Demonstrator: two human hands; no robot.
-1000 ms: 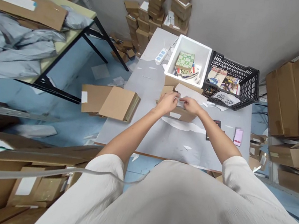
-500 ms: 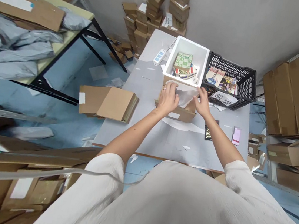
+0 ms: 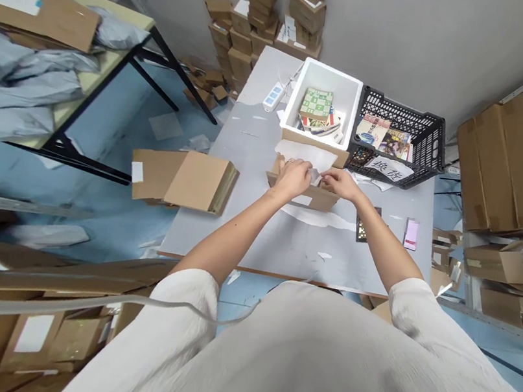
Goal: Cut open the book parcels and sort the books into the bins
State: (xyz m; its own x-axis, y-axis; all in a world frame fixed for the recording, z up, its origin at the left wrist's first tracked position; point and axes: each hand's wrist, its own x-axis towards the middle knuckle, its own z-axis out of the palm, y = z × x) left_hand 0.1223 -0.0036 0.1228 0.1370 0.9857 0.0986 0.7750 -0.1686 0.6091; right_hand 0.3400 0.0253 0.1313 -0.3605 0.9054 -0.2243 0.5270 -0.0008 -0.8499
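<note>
A small open cardboard box (image 3: 319,198) stands on the grey table, its flaps spread. Over its opening, my left hand (image 3: 293,178) is closed, fingers bent down on a thin white sheet (image 3: 314,157). With fingers pinched together, my right hand (image 3: 341,183) grips part of the same sheet near the box's right side. The sheet rises behind the hands, and a crumpled bit of it shows between them. What lies inside the box is hidden by my hands. Right behind stands a white foam bin (image 3: 301,90) with books (image 3: 317,105) in it.
A black plastic crate (image 3: 429,129) with books adjoins the bin. On the grey table (image 3: 255,241) are a phone (image 3: 411,234), a dark keypad-like object (image 3: 361,227) and a power strip (image 3: 274,96). Stacked flat cardboard (image 3: 202,180) stands off the left edge; boxes (image 3: 263,6) pile behind.
Both hands have come down and closer together over the box. The sheet, held up between them before, is now lower and crumpled by the fingers. My view has shifted slightly.
</note>
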